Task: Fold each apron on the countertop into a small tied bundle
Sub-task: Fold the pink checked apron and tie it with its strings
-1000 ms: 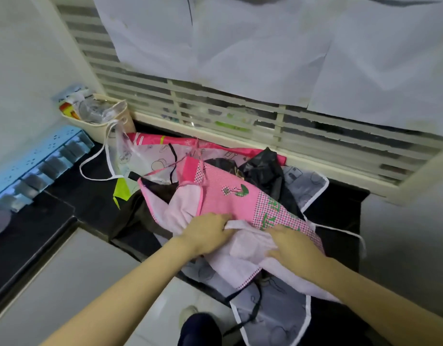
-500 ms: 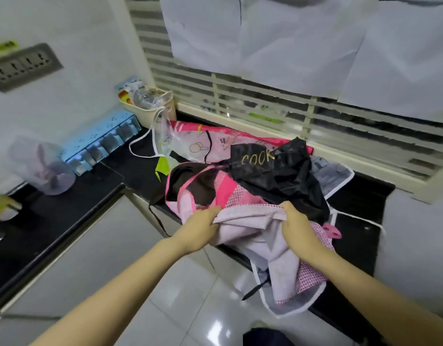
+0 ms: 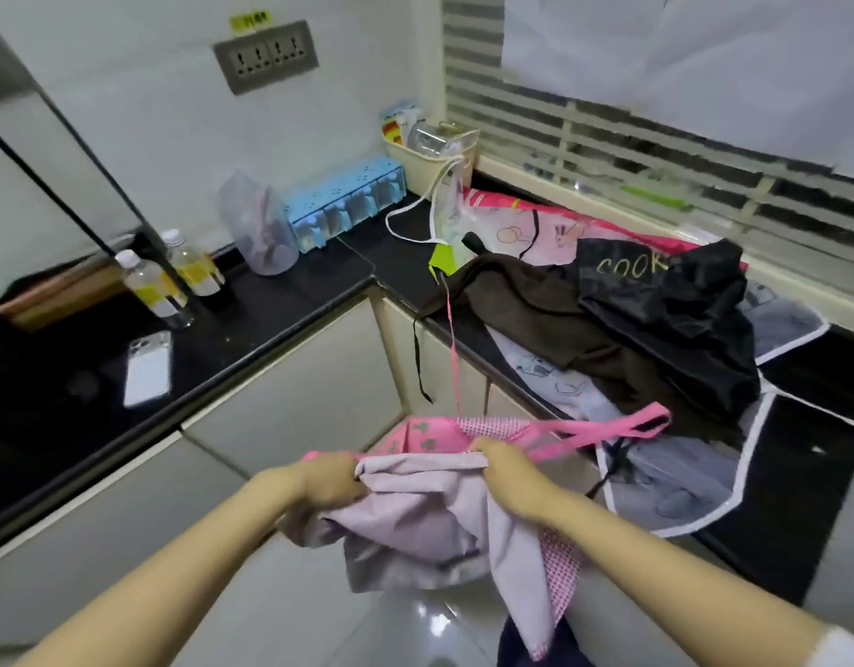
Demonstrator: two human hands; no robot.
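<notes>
My left hand [image 3: 331,481] and right hand [image 3: 507,469] each clench the top edge of the pink apron [image 3: 430,512], fingers curled into the cloth. The apron hangs in the air in front of the countertop [image 3: 271,300], above the floor, pale lining toward me, with pink checked trim at the right. Its strap [image 3: 608,430] loops out right toward the pile, and a thin pink tie runs up to the counter.

The pile lies on the counter by the window. On top is a black apron [image 3: 680,305] with yellow lettering, "COOK" readable. A brown apron [image 3: 521,300] lies beside it. A grey apron [image 3: 680,479] with white trim hangs over the edge.

Wall socket panel [image 3: 266,55] has a yellow sticker [image 3: 249,20] above it, text too small to read. Two bottles [image 3: 153,286] have yellow labels, unreadable. A phone [image 3: 148,368] lies face down on the left counter.
</notes>
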